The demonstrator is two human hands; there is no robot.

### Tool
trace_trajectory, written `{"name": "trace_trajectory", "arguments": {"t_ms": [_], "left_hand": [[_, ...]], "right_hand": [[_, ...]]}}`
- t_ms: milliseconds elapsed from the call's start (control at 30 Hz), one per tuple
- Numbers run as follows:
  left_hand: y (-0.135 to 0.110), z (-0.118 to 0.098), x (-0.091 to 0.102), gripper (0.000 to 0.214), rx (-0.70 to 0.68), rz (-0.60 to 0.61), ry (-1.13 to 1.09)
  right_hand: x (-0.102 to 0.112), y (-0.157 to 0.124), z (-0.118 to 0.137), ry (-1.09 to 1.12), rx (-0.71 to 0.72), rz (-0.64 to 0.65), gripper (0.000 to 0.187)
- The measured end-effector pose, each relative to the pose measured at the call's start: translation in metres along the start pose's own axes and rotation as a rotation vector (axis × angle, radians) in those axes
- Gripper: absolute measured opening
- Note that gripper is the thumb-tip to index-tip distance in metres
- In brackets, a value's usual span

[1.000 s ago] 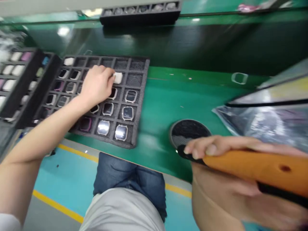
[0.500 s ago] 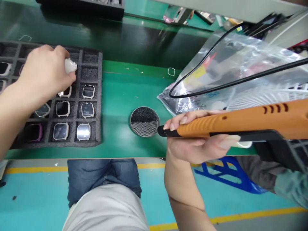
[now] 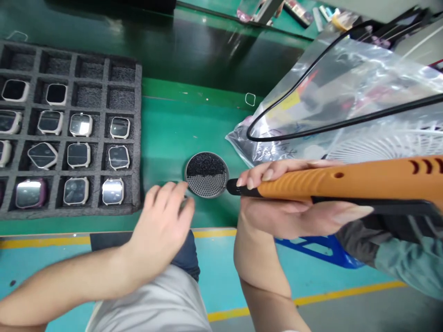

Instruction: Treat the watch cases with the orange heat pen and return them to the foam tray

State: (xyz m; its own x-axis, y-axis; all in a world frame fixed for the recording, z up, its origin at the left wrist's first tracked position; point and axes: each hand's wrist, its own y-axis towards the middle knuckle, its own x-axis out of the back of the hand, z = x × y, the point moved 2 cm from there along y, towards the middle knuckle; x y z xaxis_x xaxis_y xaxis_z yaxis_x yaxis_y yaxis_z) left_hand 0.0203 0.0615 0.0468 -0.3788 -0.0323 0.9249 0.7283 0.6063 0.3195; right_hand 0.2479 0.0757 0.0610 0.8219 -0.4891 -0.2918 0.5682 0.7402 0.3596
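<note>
My left hand is over the bench's front edge, between the foam tray and a round grey disc. Its fingers are curled together; the smartwatch they lifted is mostly hidden, with a dark bit between finger and thumb. My right hand is wrapped round an orange-and-black handheld tool with vent slots. The tool's black tip is right beside the disc, which is half perforated and half black; whether they touch I cannot tell. Several smartwatches lie in the tray's compartments.
A clear plastic bag lies at the right, crossed by a black cable. A thin square frame rests behind the disc. Below the bench is a blue plastic crate, with another person's sleeve near it.
My left hand has moved from above the tray to the right and towards me, carrying the watch. My right hand keeps its grip on the orange tool.
</note>
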Motion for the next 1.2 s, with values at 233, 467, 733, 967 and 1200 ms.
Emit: {"name": "trace_trajectory", "arguments": {"t_ms": [233,467,733,967,1200], "left_hand": [[0.047,-0.036,-0.043,0.012,-0.053,-0.018,-0.038],[0.032,-0.003,-0.019,0.018,-0.050,0.058,-0.065],[0.037,0.001,-0.025,0.021,-0.095,-0.010,-0.090],[0.018,0.017,0.004,0.025,0.049,-0.011,-0.064],[-0.017,0.006,0.013,0.033,0.089,0.038,0.037]], "right_hand": [[-0.002,-0.003,0.004,-0.015,0.162,-0.093,0.036],[0.003,-0.010,0.018,-0.032,0.114,-0.054,0.039],[-0.017,-0.020,0.019,0.026,0.134,0.014,0.031],[-0.031,-0.027,0.027,0.063,0.015,0.037,0.038],[-0.033,-0.028,0.024,0.024,-0.011,0.092,0.035]]}}
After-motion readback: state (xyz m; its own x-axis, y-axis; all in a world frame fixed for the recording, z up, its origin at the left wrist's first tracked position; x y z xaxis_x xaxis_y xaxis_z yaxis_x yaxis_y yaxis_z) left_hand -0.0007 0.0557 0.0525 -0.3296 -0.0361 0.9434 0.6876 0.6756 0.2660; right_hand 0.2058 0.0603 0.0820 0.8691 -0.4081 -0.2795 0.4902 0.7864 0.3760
